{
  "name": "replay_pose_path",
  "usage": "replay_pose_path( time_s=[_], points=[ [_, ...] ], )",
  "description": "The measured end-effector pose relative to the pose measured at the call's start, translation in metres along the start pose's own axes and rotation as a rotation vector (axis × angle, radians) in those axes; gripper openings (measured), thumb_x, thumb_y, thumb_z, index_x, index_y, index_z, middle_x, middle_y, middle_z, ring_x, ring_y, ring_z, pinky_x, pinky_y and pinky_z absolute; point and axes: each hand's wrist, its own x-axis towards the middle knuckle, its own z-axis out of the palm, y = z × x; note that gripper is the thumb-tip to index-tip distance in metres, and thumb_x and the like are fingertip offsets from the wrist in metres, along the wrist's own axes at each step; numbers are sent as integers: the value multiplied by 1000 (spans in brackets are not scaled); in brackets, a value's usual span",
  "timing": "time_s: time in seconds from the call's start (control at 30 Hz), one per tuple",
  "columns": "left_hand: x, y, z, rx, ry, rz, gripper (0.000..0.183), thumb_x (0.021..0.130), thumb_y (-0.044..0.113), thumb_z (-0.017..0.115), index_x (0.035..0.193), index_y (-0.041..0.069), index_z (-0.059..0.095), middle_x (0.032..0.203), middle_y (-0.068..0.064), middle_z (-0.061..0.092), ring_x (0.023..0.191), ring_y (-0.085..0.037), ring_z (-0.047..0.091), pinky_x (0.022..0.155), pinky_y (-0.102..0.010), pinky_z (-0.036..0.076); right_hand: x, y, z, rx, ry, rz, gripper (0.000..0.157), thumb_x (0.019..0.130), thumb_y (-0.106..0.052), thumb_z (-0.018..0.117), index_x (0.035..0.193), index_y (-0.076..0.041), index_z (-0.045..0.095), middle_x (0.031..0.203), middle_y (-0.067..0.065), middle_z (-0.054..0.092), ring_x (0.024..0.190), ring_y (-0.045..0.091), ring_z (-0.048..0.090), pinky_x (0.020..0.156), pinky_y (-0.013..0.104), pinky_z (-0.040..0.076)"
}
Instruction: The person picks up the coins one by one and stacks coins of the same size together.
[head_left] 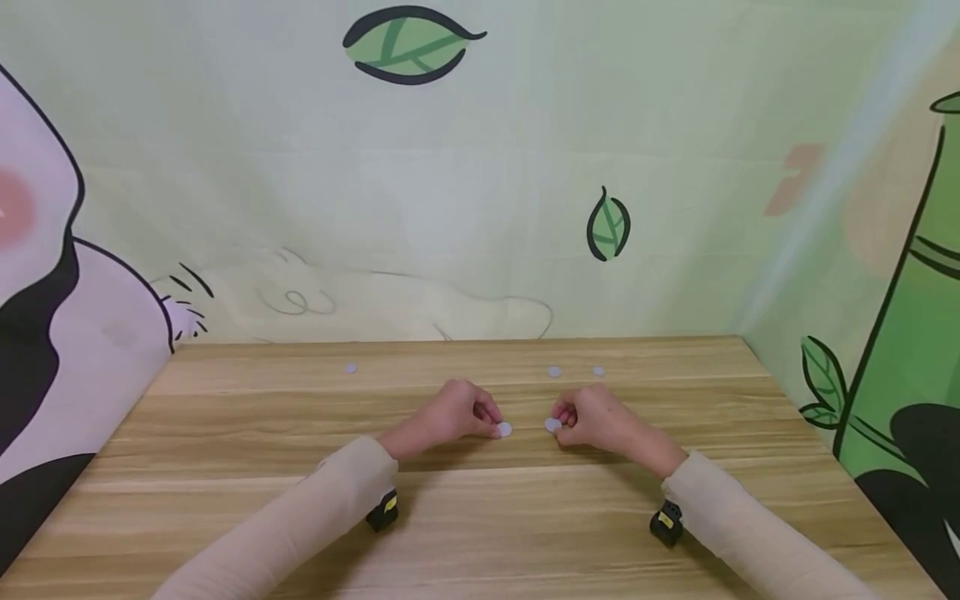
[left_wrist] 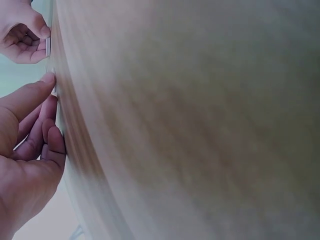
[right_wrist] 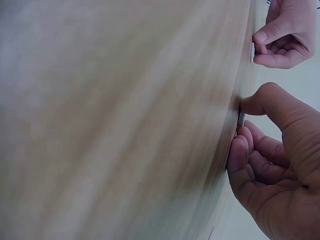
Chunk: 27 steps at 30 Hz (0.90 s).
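Note:
Two thin, pale round discs lie close together near the middle of the wooden table. My left hand (head_left: 456,412) pinches the edge of the left disc (head_left: 505,429) between thumb and fingers. Facing it, my right hand (head_left: 600,419) pinches the right disc (head_left: 552,424) the same way. A short gap separates the two discs. Seen edge-on in the right wrist view, the left hand's disc (right_wrist: 252,52) is slim and flat, right at the table surface. The right hand's disc (right_wrist: 241,119) is mostly covered by the thumb and fingers there.
Toward the table's back edge lie three more pale discs: a left one (head_left: 351,367), a middle one (head_left: 554,372) and a right one (head_left: 598,372). Behind the wooden table (head_left: 480,533) hangs a printed cloth backdrop (head_left: 465,200) with leaves and cartoon shapes.

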Motion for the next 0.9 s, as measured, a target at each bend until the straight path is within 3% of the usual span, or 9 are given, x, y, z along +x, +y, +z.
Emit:
replay_pose_path(
  time_s=[0.27,0.63,0.9],
  points=[
    [1,0,-3,-2,-8,-30,15,79,11,88,89,5,78,74,3,70,68,-3,59,62,-16,49,1,-2,-2,-2,-2,5,15,77,-8,79,89,-3,72,75,-4,64,71,6,56,65,21,49],
    [3,-1,-1,-1,7,-18,12,79,10,88,85,5,79,72,3,70,66,-3,58,61,-16,48,4,-4,-3,-25,-22,-7,15,77,-7,78,89,-3,71,75,-4,63,70,6,55,64,21,49],
    [2,-3,2,2,4,-14,12,78,9,88,84,6,78,69,5,68,63,-1,57,60,-16,47,2,-6,-4,-21,-52,2,10,86,-7,78,93,-3,72,78,-4,65,72,7,56,66,22,50]
  ],
)
